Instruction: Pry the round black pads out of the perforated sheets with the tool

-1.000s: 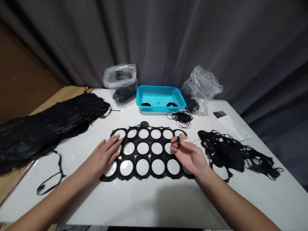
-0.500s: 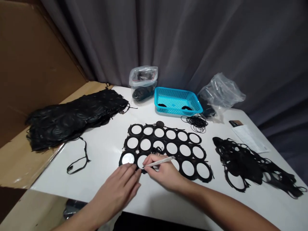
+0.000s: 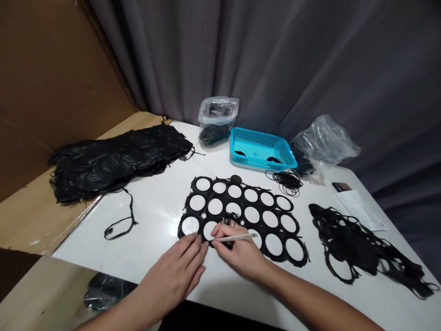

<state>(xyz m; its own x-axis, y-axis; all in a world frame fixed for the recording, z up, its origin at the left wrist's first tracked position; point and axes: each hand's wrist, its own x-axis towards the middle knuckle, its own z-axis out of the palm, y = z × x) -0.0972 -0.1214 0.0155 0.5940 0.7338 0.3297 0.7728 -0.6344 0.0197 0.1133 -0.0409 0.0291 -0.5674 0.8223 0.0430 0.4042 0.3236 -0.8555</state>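
Note:
A black rubber sheet (image 3: 206,216) with rows of round holes lies flat on the white table, which shows through the holes. My left hand (image 3: 182,266) rests palm down at the sheet's near-left edge, its fingers stretched out over the rim of a hole. Pinched in my right hand (image 3: 241,253) is a slim pale pen-like tool (image 3: 237,237), its tip down by the hole beside my left fingertips. A small bunch of thin black rings (image 3: 232,218) sits right by my right fingers; whether they hold it I cannot tell.
A stack of black sheets (image 3: 117,161) lies left, near a loose black strip (image 3: 120,227). Behind are a bagged container (image 3: 217,122), a blue basket (image 3: 263,149), thin black rings (image 3: 287,183) and a plastic bag (image 3: 327,140). Black scraps (image 3: 358,248) lie right, near a paper (image 3: 361,209).
The whole scene has shifted slightly to the right in view. My hands stay at the same spot on the sheet, and the tool lies at a flatter angle.

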